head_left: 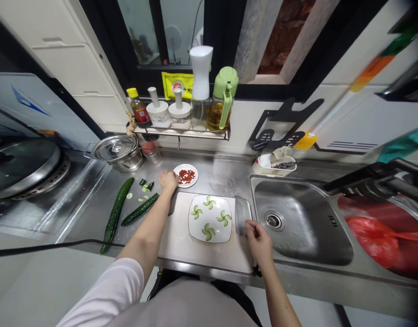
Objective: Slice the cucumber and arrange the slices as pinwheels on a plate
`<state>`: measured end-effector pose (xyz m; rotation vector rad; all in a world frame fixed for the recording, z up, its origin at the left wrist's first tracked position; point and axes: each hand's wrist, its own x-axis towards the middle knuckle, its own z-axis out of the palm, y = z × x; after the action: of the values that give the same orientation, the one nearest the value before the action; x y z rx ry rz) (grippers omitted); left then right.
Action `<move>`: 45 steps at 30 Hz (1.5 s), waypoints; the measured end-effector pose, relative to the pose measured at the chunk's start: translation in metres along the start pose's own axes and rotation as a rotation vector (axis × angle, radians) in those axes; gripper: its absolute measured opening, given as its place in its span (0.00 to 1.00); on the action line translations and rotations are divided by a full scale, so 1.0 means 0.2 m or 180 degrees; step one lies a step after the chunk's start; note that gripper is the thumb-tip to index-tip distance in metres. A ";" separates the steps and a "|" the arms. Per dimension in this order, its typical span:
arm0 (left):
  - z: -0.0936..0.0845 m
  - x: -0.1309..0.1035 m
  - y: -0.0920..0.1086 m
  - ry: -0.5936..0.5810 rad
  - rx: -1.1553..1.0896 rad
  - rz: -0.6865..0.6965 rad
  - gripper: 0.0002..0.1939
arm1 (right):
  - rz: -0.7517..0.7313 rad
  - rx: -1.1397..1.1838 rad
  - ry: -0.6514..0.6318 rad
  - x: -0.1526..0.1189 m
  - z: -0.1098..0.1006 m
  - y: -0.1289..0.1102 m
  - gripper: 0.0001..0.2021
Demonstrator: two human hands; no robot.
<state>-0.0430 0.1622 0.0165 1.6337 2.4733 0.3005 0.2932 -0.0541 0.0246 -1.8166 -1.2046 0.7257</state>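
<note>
My left hand (pixel 169 180) is at the left edge of a small white dish (pixel 195 174) of red bits, its fingers closed at the rim; what they hold is too small to tell. On the pale cutting board (pixel 181 254) lies a white square plate (pixel 210 220) with several pinwheels of green cucumber slices. A cleaver (pixel 242 213) rests flat along the board's right side. Beside its blade is my right hand (pixel 258 238), thumb and fingertips pressed together; anything between them is hidden. Two cucumbers, one long (pixel 116 211) and one cut (pixel 140 210), lie left of the board near small cucumber pieces (pixel 146 186).
Right of the board is a steel sink (pixel 300 218); a red bag (pixel 374 240) sits in the basin beyond. A lidded pot (pixel 118 152) and a red-lidded jar (pixel 150 152) stand at back left. A rack (pixel 195 133) holds bottles. A pan (pixel 25 163) is far left.
</note>
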 end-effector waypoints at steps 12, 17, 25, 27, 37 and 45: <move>0.01 -0.02 0.02 -0.0439 -0.0017 0.0470 0.10 | 0.0026 -0.0096 -0.0077 0.03 0.02 0.02 0.24; 0.02 -0.02 -0.02 -0.0370 -0.0777 0.0161 0.06 | 0.0013 -0.0039 -0.0169 0.02 0.03 0.04 0.23; 0.00 -0.19 -0.01 -0.0578 -0.3535 -0.0102 0.09 | -0.0298 -0.0092 -0.0370 0.11 0.10 -0.17 0.20; -0.02 -0.29 0.02 -0.0803 -0.3781 0.0149 0.12 | -0.0531 -0.0132 -0.0585 0.15 0.14 -0.29 0.17; -0.15 -0.60 0.20 -0.1237 -0.3483 0.1412 0.13 | -0.1744 -0.0950 -0.1389 0.30 0.30 -0.64 0.10; -0.14 -0.62 0.23 -0.1322 -0.3445 0.1401 0.13 | -0.1715 -0.1383 -0.1539 0.32 0.33 -0.62 0.09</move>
<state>0.0389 0.0632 0.0576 1.4469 1.2032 1.0033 0.2079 0.0505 0.0972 -1.5549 -2.2034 0.6316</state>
